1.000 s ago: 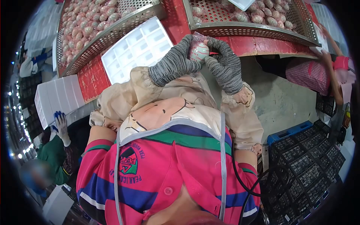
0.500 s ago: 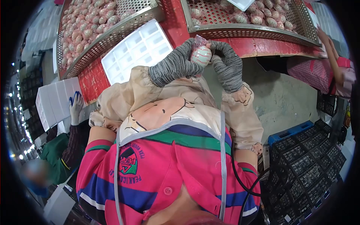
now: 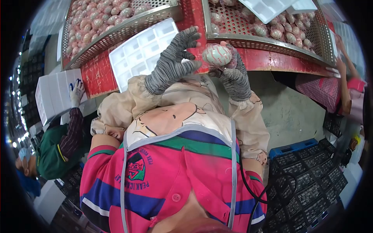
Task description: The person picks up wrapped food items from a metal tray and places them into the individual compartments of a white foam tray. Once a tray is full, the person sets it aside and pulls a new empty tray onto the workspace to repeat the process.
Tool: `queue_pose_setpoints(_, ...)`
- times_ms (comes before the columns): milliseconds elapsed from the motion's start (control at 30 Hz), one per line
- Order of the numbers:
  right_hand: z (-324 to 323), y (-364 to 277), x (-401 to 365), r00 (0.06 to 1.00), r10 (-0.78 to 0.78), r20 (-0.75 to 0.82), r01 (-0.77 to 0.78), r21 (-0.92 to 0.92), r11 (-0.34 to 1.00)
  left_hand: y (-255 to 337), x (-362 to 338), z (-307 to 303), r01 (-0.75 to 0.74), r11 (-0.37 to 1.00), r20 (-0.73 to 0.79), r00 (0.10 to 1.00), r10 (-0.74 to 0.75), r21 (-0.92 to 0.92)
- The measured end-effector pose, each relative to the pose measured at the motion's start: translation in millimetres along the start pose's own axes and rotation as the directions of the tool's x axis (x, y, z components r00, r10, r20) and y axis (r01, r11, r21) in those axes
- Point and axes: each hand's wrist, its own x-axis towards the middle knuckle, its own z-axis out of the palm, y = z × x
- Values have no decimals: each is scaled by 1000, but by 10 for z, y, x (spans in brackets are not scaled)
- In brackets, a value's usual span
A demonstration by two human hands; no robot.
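Now, wrapped egg [image 3: 217, 55] atop right hand [image 3: 234, 79], left hand [image 3: 173, 64] splayed beside.

Left hand [image 3: 171, 62] fingers splayed; right hand [image 3: 234, 79] raised, clenched

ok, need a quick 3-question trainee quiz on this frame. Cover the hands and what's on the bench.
1. Multiple choice: what holds the wrapped egg?
A) the left hand
B) the right hand
C) a co-worker's hand

2. True or false: the left hand's fingers are spread open beside the wrapped egg.

3. Fill in the colour: the white compartment tray lies on a ___ table.

Key: 1 B; 2 true; 3 red.
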Motion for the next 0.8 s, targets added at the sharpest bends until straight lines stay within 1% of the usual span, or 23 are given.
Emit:
queue_pose_setpoints(33,30,12,51,1000,15,7,-15,3,1000,7,-9,-37,-1,1000,-14,1000,1,0)
queue_pose_setpoints(67,86,23,84,999,27,18,-27,1,1000,13,-16,-78,149,984,-7,989,-150,-93)
queue_pose_setpoints(100,172,43,113,997,74,17,-75,63,995,22,-28,-127,292,938,12,955,-295,-188)
queue_pose_setpoints(133,249,63,160,992,123,20,-125,124,984,82,-70,-143,332,925,27,943,-332,-183)
queue_pose_setpoints(167,263,114,215,989,141,34,-144,122,982,27,-101,-202,326,926,5,944,-331,-190)
queue_pose_setpoints(233,260,240,334,983,181,36,-180,-17,983,-114,-181,-348,177,982,-57,983,-174,62)
queue_pose_setpoints(267,281,290,409,978,201,57,-200,-23,979,-70,-237,-420,252,968,-100,963,-252,-13)
queue_pose_setpoints(300,303,327,484,964,267,12,-256,-248,934,-105,-288,-536,244,970,-127,961,-244,-18)
queue_pose_setpoints(333,325,375,563,949,313,-47,-298,-459,837,-129,-332,-646,323,946,-153,936,-317,13)
queue_pose_setpoints(367,328,453,655,945,324,-35,-302,-470,829,-149,-360,-748,401,915,-175,905,-388,39)
queue_pose_setpoints(400,311,556,762,947,320,-35,-286,-551,784,-174,-387,-818,375,926,-231,897,-376,-48)
queue_pose_setpoints(433,297,658,878,949,314,-38,-267,-626,733,-217,-355,-908,367,928,-236,899,-370,-57)
queue_pose_setpoints(467,296,751,1024,953,295,-74,-275,-625,730,-313,-296,-1028,328,945,-294,905,-308,20)
queue_pose_setpoints(500,281,849,1211,953,293,-77,-274,-635,722,-419,-204,-1158,290,952,-344,907,-241,99)
queue_pose_setpoints(533,261,939,1407,985,150,-87,-164,-744,647,-534,-88,-1284,214,968,-352,923,-155,134)
queue_pose_setpoints(567,277,980,1581,997,8,-72,-65,-840,539,-557,49,-1383,286,907,-394,907,-151,309)
queue_pose_setpoints(600,286,996,1747,999,-14,-47,-32,-846,532,-640,184,-1485,249,905,-375,920,-110,346)
queue_pose_setpoints(633,296,990,1870,999,-12,-45,-33,-855,517,-757,305,-1578,215,899,-356,932,-71,382)
queue_pose_setpoints(667,285,977,1962,999,33,-37,-47,-916,399,-859,428,-1655,255,855,-355,931,-89,452)
queue_pose_setpoints(700,261,971,2061,996,78,-34,-54,-960,273,-963,483,-1722,249,863,-354,931,-87,440)
queue_pose_setpoints(733,225,1032,2127,997,48,54,48,-993,110,-999,523,-1754,278,822,-358,929,-97,497)
queue_pose_setpoints(767,164,1033,2152,998,49,45,41,-995,96,-1038,546,-1774,305,776,-360,927,-108,552)
queue_pose_setpoints(800,99,1027,2182,991,94,96,104,-990,-92,-1073,532,-1801,304,794,-350,928,-123,526)
